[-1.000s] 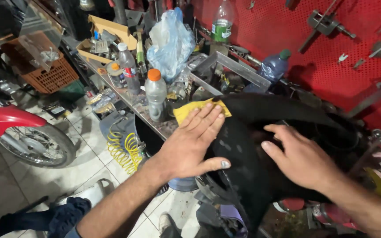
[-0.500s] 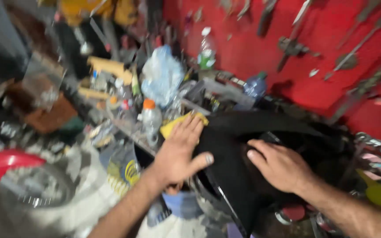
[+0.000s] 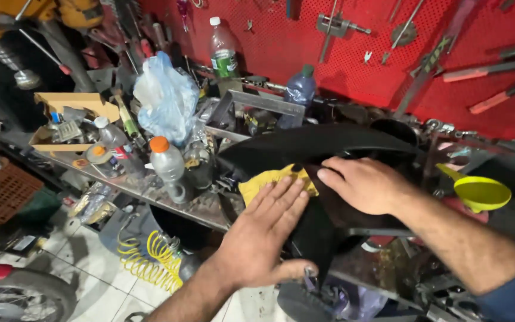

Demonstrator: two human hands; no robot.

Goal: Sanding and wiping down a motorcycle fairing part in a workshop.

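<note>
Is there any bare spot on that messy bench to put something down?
Hardly. The only bare strip is the metal bench edge between the orange-capped bottle and the left hand. Behind it, bottles, a plastic bag and a cardboard box crowd together. Rightward, the black panel covers the bench.

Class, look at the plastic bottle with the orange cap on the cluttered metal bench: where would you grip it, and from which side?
Grip the clear plastic bottle with the orange cap around its upright body, just below the cap, probably coming from the bench's front edge. Clutter crowds it behind and at its sides, while the front stands open.
</note>
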